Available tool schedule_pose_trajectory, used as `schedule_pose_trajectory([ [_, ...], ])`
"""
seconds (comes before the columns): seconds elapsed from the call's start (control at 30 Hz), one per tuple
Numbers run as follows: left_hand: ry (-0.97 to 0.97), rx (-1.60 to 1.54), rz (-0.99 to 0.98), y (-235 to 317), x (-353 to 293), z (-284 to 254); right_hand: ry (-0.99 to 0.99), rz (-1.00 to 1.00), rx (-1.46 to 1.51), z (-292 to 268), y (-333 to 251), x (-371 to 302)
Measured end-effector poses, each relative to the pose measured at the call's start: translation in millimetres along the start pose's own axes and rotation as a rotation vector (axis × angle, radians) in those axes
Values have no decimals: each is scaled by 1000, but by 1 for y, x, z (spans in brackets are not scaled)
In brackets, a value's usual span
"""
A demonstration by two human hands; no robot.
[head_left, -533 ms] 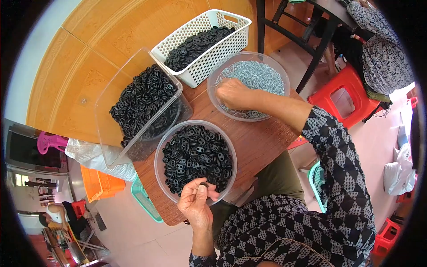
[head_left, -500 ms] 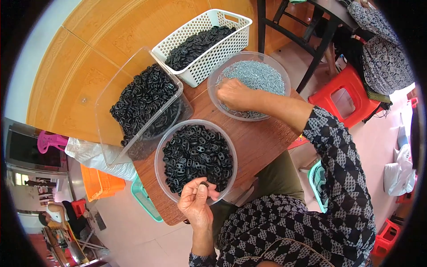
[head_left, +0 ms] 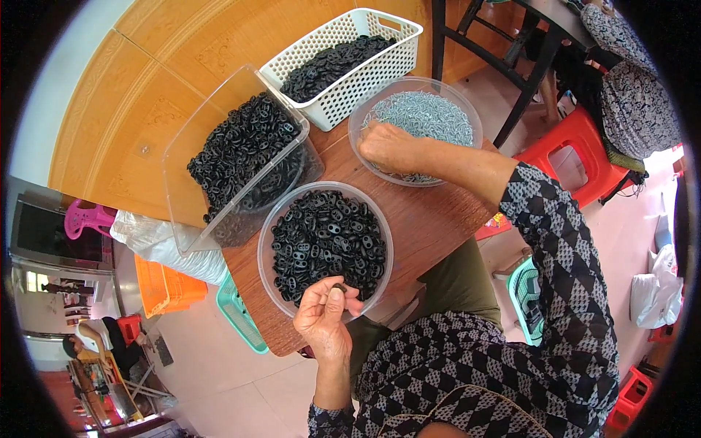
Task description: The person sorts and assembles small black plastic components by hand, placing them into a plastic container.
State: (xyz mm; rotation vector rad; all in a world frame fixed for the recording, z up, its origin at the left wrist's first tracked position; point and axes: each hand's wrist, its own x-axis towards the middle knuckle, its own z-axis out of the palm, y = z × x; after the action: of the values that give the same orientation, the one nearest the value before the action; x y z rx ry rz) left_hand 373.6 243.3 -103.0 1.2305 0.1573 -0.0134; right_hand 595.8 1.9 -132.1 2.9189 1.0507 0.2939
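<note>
My left hand point(head_left: 326, 319) pinches a small black plastic piece point(head_left: 339, 287) between thumb and fingers, over the near rim of a round clear tub point(head_left: 264, 271). Inside that tub lies a heap of black oval pieces with two holes each point(head_left: 328, 237). At the far right of the table, my right hand point(head_left: 389, 147) is closed, fingers down at the left side of a second round tub point(head_left: 476, 117) filled with small silvery screws point(head_left: 431, 113). Whatever its fingertips hold is hidden behind the hand.
A tilted clear box point(head_left: 175, 201) and a white perforated basket point(head_left: 350, 100), both with black pieces, stand at the back of the brown wooden table point(head_left: 420, 226). Red stool point(head_left: 562, 157) and another person point(head_left: 635, 109) are at right. Green point(head_left: 241, 317) and orange baskets point(head_left: 168, 285) sit lower left.
The whole view has shifted slightly, so the table sits a little higher and further right. Both hands keep nearly the same places, the left still pinching the black piece.
</note>
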Motion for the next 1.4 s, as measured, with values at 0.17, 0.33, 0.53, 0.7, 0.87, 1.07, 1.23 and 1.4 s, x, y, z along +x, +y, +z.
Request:
schedule_pose_trajectory([
  [0.17, -1, -8, 8, 2, 0, 1, 40, 76, 122, 2, 10, 0],
  [0.33, 0, -8, 2, 3, 2, -2, 119, 172, 379, -18, 14, -6],
  [0.53, -9, 1, 11, -1, 4, 0, 174, 198, 386, -17, 12, -17],
  [0.7, 30, -63, -16, 1, 12, 4, 265, 444, 1147, -58, -25, -30],
  [0.87, 38, -200, -24, 3, 24, 16, 311, 372, 1543, -64, -104, -37],
  [1.07, 104, -244, -18, 1, 36, 22, 387, 370, 1505, -51, -162, -46],
  [1.23, 119, -279, 8, -5, 32, 18, 681, 143, 1135, -42, -179, -44],
  [1.4, 234, -221, -7, -5, 28, 26, 798, 63, 903, -41, -188, -43],
])
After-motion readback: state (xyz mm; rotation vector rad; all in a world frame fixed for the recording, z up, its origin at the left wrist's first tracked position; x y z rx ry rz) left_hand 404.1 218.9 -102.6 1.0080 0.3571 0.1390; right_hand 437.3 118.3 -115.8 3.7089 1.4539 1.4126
